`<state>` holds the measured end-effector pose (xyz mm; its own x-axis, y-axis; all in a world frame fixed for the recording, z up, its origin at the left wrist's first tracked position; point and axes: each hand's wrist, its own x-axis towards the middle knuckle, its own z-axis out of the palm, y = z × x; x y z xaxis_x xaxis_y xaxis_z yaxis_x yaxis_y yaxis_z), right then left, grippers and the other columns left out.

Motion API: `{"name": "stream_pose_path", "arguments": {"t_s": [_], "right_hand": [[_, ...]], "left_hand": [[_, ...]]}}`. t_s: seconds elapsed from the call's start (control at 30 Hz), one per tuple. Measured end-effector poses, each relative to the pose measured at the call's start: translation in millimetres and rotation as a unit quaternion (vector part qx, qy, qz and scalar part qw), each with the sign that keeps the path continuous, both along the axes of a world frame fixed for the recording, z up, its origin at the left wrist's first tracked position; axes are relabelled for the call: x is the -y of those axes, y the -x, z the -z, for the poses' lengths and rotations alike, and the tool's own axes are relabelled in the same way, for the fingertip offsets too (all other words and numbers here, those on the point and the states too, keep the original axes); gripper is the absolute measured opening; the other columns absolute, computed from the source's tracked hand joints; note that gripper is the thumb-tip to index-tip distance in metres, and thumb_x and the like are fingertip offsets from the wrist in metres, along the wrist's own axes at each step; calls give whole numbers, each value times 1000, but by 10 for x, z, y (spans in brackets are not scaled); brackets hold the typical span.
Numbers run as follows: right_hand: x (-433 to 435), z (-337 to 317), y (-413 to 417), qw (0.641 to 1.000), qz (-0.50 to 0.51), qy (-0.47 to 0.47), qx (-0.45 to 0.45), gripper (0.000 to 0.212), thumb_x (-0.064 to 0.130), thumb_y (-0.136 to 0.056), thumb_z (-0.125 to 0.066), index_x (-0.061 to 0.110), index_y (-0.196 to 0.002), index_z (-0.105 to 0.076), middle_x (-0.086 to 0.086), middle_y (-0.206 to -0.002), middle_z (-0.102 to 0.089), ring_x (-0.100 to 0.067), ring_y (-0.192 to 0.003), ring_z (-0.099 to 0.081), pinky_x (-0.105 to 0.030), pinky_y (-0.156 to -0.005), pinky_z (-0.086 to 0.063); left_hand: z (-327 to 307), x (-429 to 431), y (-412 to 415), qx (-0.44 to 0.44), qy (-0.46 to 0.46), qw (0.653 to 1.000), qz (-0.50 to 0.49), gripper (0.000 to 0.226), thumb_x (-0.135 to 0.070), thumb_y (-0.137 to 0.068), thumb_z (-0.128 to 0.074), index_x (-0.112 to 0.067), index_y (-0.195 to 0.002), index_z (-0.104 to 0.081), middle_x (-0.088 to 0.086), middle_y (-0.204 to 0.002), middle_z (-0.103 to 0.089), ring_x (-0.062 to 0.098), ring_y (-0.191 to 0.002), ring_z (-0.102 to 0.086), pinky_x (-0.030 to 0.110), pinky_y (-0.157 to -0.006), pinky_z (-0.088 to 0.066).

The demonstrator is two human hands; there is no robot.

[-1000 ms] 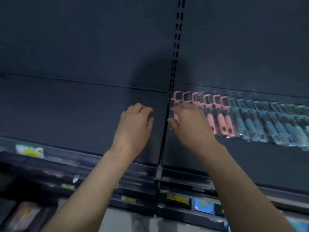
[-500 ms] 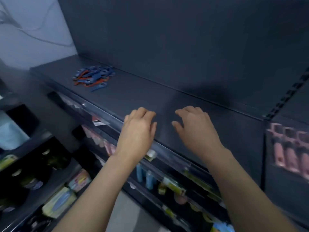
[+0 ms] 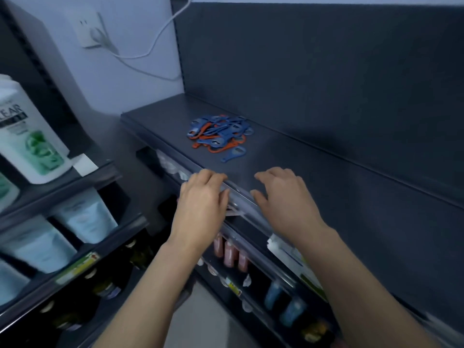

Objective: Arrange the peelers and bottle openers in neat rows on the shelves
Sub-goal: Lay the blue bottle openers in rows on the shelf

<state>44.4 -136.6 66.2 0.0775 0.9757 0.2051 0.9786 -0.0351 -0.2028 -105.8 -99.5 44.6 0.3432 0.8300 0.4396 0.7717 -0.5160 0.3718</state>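
Observation:
A loose pile of blue and orange bottle openers (image 3: 221,134) lies on the dark shelf (image 3: 313,177), near its left end. One blue opener (image 3: 234,154) sits apart at the pile's front edge. My left hand (image 3: 202,204) hovers over the shelf's front lip with fingers loosely curled, holding nothing. My right hand (image 3: 283,197) is beside it, over the shelf's front part, fingers relaxed and empty. Both hands are a short way in front of the pile and do not touch it. No peelers are in view.
A white shampoo bottle (image 3: 25,131) and pale pouches (image 3: 85,217) stand on the side rack at left. Bottles and small packs fill the lower shelves (image 3: 251,267). A wall socket (image 3: 86,28) with a white cable is behind the shelf's left end.
The view has swung left, away from the row of pink and blue peelers, to the pile of bottle openers. Both hands moved left with it, staying empty.

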Motion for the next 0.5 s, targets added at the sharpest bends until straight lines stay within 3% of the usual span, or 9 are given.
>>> {"name": "stream_pose_path", "arguments": {"t_s": [0.33, 0.5], "right_hand": [[-1337, 76, -10, 999, -44, -2, -17, 35, 32, -95, -48, 12, -124, -53, -8, -123, -54, -25, -112, -47, -38, -96, -39], [-1915, 93, -181, 999, -42, 0, -10, 30, 32, -95, -46, 14, -118, -54, -6, -117, -55, -25, -107, -47, -35, -88, -36]], "left_hand": [[74, -1179, 72, -17, 16, 998, -55, 30, -19, -90, -58, -9, -118, -60, 8, -109, -58, 28, -104, -52, 41, -91, -41], [72, -1763, -80, 0, 27, 998, -55, 26, -16, -88, -61, -9, -113, -62, 9, -106, -58, 29, -100, -54, 43, -90, -43]]}}
